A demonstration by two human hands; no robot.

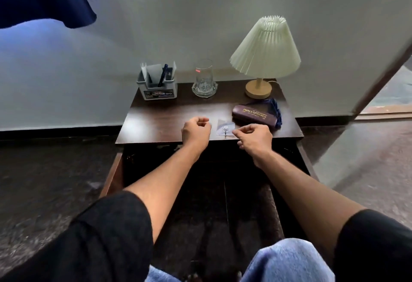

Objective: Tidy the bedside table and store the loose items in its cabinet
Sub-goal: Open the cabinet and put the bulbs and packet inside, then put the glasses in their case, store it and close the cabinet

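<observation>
Our 2 hands, left (196, 130) loosely curled on nothing and right (253, 137) half-curled beside the pouch (225, 129) at the table's (160, 121) front edge, frame centre, face something light, floppy, slippery, best pinched by 1 corner.

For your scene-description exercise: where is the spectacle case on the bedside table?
In the head view, the spectacle case lies on the table's right side, in front of the lamp and just beyond the right hand.
</observation>
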